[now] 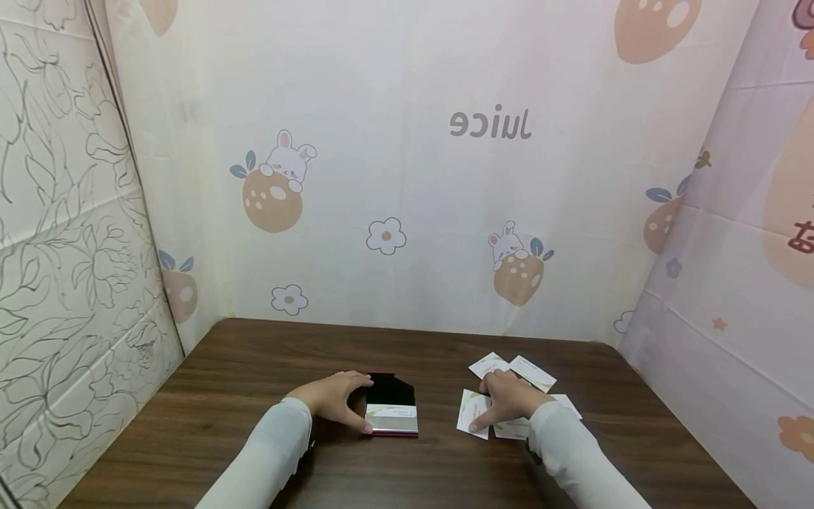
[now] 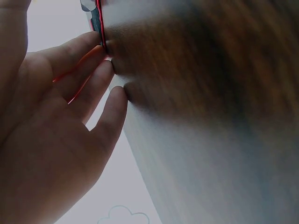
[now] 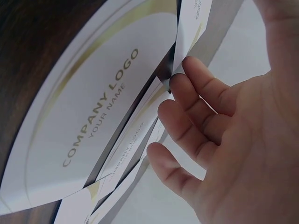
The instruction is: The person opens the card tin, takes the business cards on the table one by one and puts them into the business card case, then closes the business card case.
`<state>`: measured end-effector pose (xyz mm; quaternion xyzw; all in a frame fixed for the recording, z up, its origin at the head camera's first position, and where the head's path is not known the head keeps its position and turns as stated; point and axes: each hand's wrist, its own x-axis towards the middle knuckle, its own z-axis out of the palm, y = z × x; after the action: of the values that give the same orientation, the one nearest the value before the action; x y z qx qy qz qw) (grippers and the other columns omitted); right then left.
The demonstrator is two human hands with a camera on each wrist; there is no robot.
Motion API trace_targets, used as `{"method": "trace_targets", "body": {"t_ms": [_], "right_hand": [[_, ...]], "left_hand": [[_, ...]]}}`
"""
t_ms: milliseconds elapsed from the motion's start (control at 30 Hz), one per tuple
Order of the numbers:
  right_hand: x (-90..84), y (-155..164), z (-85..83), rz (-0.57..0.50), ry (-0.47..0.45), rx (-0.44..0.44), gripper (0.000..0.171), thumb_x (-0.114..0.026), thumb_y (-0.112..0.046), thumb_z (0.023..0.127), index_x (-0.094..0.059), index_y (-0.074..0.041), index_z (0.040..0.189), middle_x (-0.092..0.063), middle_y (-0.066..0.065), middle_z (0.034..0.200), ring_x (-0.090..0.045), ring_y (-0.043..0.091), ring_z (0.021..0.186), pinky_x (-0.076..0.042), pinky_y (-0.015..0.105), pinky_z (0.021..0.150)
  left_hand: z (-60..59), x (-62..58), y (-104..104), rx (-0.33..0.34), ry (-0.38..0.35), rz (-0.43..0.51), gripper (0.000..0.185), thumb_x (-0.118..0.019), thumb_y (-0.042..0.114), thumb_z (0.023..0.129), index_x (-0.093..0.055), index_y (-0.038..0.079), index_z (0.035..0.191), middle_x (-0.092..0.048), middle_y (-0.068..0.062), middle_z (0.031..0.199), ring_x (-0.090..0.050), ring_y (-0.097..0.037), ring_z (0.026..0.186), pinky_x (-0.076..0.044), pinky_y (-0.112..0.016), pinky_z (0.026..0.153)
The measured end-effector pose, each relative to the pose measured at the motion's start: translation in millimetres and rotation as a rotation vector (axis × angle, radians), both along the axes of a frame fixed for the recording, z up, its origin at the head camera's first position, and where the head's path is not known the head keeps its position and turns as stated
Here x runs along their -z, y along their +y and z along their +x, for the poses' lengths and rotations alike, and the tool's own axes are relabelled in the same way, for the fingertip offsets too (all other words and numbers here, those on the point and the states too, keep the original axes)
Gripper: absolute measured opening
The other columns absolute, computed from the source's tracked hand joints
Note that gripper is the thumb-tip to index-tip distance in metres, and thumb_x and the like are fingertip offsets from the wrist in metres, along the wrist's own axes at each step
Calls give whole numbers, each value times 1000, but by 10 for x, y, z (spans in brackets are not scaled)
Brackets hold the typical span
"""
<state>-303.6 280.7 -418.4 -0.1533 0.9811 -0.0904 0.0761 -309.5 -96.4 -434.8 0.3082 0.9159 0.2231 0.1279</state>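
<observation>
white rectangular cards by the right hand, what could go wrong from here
The white rectangular cards with gold curves lie close together around the right hand, so it might nudge neighbours or lift two at once. The flat black, red-edged case has the left hand only at its left side, so it could slide or turn on the dark brown wood-grain table if pushed.

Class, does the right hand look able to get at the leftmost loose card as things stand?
Probably yes: the right hand is right beside that card, its thumb tip over the card's lower part, and no other card seems to cover it.
</observation>
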Motion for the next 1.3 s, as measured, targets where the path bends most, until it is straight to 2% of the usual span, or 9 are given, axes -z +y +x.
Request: {"method": "trace_targets", "body": {"t_ms": [367, 600, 933, 1233, 1300], "right_hand": [[4, 4, -3, -11, 11, -11, 65, -93, -51, 62, -59, -8, 98, -52, 1, 89, -47, 22, 84, -45, 44, 72], [51, 37, -37, -147, 36, -28, 61, -96, -40, 62, -55, -9, 94, -51, -1, 83, -46, 19, 75, -41, 36, 65], [15, 48, -26, -310, -1, -97, 52, -93, -16, 70, -51, -4, 100, -50, 5, 93, -47, 20, 82, -42, 36, 74], [-3, 84, -15, -403, -79, -90, 50, -86, -14, 79, -50, -8, 114, -57, 6, 85, -53, 18, 74, -45, 34, 65], [-9, 92, -9, -439, -91, -102, 50, -85, -14, 80, -50, -6, 115, -58, 6, 86, -56, 18, 74, -49, 33, 66]], "left_hand": [[4, -11, 10, -18, -3, 3, 92, -84, 52, 76, -48, 9, 148, -44, -10, 151, -36, -34, 141, -34, -56, 110], [7, -6, 2, -16, 4, 2, 92, -85, 52, 76, -48, 8, 148, -44, -10, 151, -37, -34, 140, -35, -56, 109], [5, -4, 15, -5, 4, 5, 93, -84, 53, 76, -47, 8, 148, -44, -11, 151, -37, -33, 141, -35, -55, 110], [3, -1, 12, -7, 0, 10, 92, -85, 52, 76, -48, 9, 148, -44, -10, 151, -37, -34, 141, -35, -56, 109], [6, -6, 11, -7, -1, 10, 92, -84, 52, 76, -48, 9, 148, -44, -10, 151, -37, -34, 141, -35, -56, 110]]}}
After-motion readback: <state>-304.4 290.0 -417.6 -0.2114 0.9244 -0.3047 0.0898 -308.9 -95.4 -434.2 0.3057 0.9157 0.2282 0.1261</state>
